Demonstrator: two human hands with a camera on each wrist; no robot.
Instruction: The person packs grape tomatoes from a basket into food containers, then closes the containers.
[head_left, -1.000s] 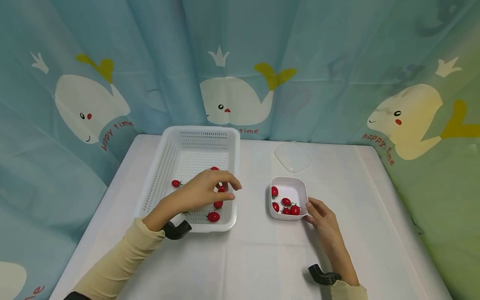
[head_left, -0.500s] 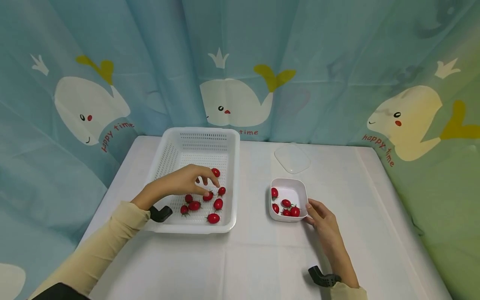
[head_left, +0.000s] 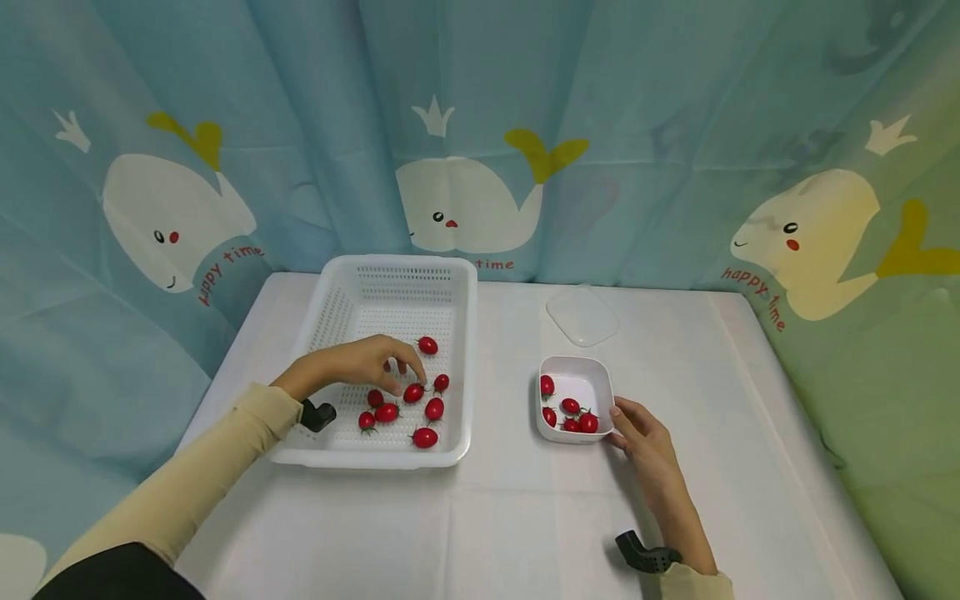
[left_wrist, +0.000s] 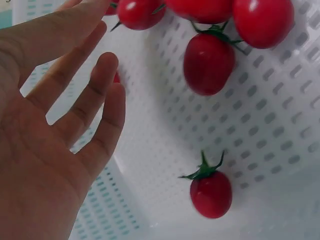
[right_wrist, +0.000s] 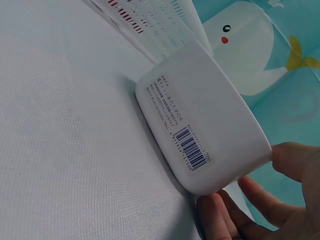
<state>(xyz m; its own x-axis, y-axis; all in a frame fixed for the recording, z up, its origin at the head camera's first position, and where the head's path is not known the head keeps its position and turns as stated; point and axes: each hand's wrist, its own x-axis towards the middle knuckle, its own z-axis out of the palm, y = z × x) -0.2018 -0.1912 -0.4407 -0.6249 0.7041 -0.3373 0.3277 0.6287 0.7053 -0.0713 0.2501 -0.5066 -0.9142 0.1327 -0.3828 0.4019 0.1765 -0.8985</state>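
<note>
Tomatoes: small, red, oval, glossy skins, green stems on some. Seven or so lie loose on the floor of the basket; a few more sit in the tub to its right.

Left hand is down inside the basket, fingers relaxed and spread, tips at or just over one tomato. Wrist view shows an open palm, nothing pinched. Right hand rests on the surface, thumb and fingertips against the tub's near right corner, steadying it; loose contact, not a wrap.

Handling, my read: light, thin-skinned, easily bruised, and they'll roll on the perforated floor. Pinch lightly across the short axis with thumb and two fingers, not by the stem.

Basket is white rigid plastic, rectangular, perforated walls and floor. Tub is small, white, smooth, rounded corners, barcode label underneath. Clear lid lies flat behind the tub, apart from it. White cloth covers the surface; whale-print curtain behind.
</note>
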